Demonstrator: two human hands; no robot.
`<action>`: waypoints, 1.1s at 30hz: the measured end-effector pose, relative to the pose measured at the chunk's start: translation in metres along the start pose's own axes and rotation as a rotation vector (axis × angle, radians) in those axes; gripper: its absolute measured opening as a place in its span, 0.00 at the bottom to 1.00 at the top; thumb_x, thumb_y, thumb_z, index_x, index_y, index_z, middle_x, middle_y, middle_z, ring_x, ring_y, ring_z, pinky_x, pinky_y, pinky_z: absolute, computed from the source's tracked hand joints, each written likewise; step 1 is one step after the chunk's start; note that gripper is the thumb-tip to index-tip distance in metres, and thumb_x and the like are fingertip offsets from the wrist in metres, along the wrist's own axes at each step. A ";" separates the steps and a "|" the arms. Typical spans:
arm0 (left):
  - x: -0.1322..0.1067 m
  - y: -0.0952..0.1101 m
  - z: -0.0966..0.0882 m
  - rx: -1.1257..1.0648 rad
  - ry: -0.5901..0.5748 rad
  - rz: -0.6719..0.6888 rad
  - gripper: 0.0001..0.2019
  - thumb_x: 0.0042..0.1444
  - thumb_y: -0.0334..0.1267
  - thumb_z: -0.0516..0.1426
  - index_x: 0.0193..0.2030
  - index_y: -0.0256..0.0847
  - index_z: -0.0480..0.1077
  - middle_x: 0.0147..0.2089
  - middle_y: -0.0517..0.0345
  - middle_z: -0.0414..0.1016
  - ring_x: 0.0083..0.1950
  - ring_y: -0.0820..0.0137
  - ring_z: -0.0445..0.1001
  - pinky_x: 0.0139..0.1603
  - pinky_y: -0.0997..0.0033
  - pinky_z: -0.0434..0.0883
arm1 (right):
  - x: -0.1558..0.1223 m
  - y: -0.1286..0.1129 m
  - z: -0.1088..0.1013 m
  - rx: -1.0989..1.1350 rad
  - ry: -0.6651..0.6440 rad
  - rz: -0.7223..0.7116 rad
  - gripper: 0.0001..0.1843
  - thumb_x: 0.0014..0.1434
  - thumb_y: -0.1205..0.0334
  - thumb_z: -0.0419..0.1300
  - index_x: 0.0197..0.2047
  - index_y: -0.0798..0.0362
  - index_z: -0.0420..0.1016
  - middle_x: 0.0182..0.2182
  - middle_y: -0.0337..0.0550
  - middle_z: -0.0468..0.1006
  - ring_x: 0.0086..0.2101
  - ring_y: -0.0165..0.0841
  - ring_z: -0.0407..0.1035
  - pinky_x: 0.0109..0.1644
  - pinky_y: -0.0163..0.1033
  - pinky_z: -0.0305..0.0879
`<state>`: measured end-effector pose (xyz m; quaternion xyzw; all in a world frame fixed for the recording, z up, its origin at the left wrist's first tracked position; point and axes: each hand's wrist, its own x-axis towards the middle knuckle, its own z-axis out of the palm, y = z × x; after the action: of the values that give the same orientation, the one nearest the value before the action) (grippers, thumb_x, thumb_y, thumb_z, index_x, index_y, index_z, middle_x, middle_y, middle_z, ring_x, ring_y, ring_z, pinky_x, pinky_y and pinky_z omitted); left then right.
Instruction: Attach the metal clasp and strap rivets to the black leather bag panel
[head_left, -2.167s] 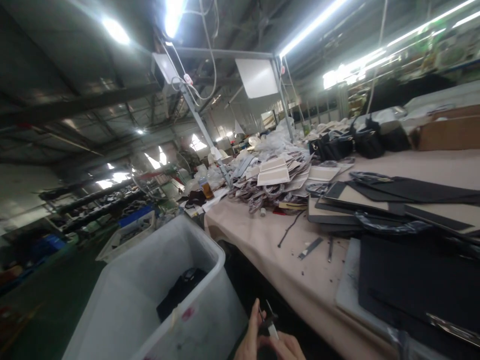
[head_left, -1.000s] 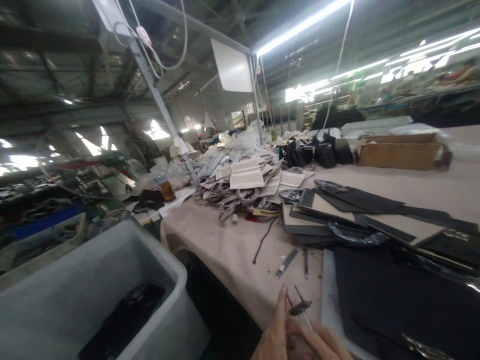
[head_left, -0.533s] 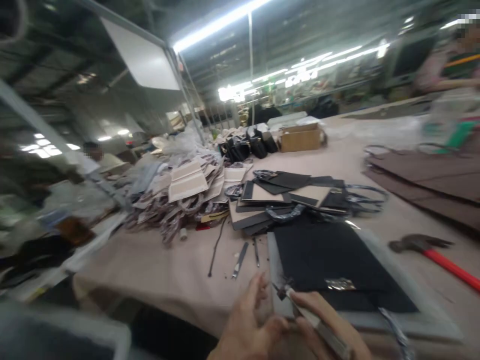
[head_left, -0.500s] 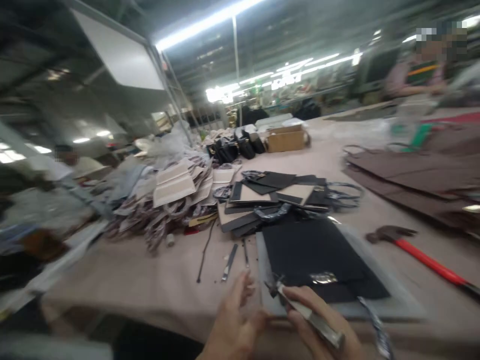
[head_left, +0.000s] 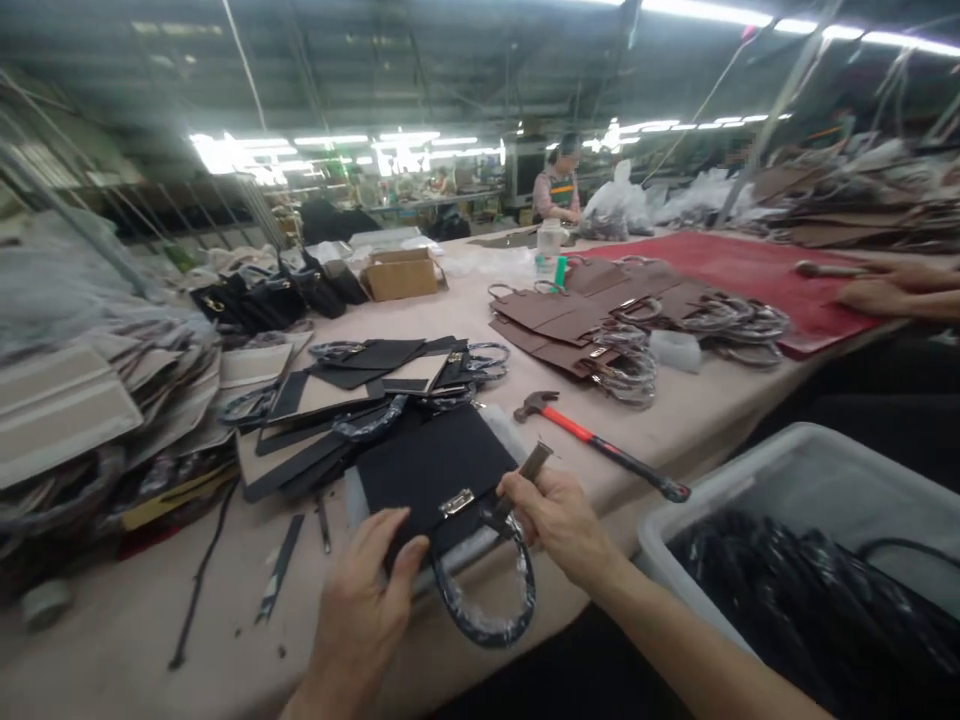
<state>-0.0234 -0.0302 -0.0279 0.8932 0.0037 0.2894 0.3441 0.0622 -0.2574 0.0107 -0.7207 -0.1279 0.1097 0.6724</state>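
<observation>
A black bag panel (head_left: 435,465) with a metal clasp (head_left: 456,502) lies on a grey board at the table's front edge. Its plastic-wrapped loop handle (head_left: 487,610) hangs over the edge. My left hand (head_left: 367,590) rests with fingers flat on the panel's near corner. My right hand (head_left: 559,520) is closed on a thin metal tool (head_left: 529,470), whose tip sits near the clasp and handle end.
A red-handled hammer (head_left: 600,445) lies to the right of the panel. Stacked black panels (head_left: 352,385), brown panels (head_left: 577,325) and beige pieces (head_left: 67,400) cover the table. A grey bin (head_left: 795,480) of black handles stands at right. Another person's hand (head_left: 892,290) rests on a red mat.
The view has swung right, away from the left bin. My left hand has come down flat on the black panel, and my right hand has brought the tool to the clasp.
</observation>
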 end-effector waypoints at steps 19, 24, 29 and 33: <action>-0.098 0.042 -0.007 -0.410 -0.128 -0.534 0.20 0.64 0.52 0.61 0.54 0.38 0.77 0.53 0.46 0.82 0.55 0.58 0.80 0.56 0.66 0.79 | -0.085 -0.003 0.022 -0.160 -0.383 -0.348 0.10 0.69 0.61 0.52 0.49 0.53 0.70 0.28 0.36 0.73 0.26 0.30 0.66 0.32 0.35 0.59; -0.057 0.030 -0.020 -0.924 0.225 -0.840 0.29 0.48 0.51 0.74 0.49 0.34 0.74 0.43 0.43 0.84 0.49 0.58 0.83 0.56 0.62 0.80 | -0.036 0.009 -0.023 -0.430 -0.064 -0.343 0.12 0.69 0.56 0.54 0.43 0.53 0.75 0.33 0.42 0.77 0.33 0.34 0.71 0.38 0.39 0.65; -0.008 0.025 -0.026 -1.137 0.373 -0.863 0.15 0.54 0.38 0.69 0.43 0.32 0.73 0.38 0.44 0.83 0.44 0.59 0.84 0.51 0.58 0.82 | 0.021 0.019 -0.048 -0.528 -0.042 -0.393 0.12 0.66 0.58 0.56 0.46 0.54 0.77 0.41 0.49 0.78 0.42 0.40 0.73 0.48 0.46 0.68; 0.018 0.014 -0.020 -1.062 0.398 -0.826 0.10 0.59 0.36 0.65 0.43 0.33 0.70 0.36 0.47 0.82 0.41 0.62 0.83 0.46 0.62 0.81 | 0.044 0.018 -0.040 -0.680 -0.165 -0.535 0.10 0.65 0.64 0.58 0.47 0.56 0.77 0.47 0.51 0.77 0.49 0.43 0.71 0.56 0.50 0.67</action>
<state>-0.0220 -0.0250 0.0024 0.4600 0.2637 0.2558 0.8084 0.1175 -0.2812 -0.0033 -0.8314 -0.3921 -0.0594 0.3893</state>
